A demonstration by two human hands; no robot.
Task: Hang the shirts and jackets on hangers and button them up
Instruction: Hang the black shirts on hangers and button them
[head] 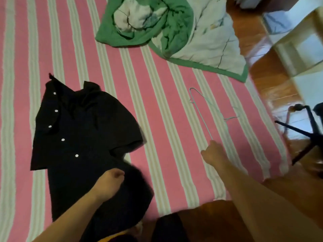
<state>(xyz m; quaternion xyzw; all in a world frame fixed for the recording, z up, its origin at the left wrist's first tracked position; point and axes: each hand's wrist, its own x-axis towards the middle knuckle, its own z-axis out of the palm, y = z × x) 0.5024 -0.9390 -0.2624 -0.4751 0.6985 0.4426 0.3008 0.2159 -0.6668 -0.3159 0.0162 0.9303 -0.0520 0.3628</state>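
Starting out, we grip the black shirt (82,133), lying on the striped bed (157,102), with our left hand (110,182) while our right hand (212,152) pinches the pale wire hanger (206,112) beside it; hanging and buttoning remain undone.

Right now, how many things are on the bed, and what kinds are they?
Shirts: 1, the black shirt, under the left hand
Hangers: 1, the pale hanger, its end at the right hand
Quilts: 1, the green quilt
Total: 3
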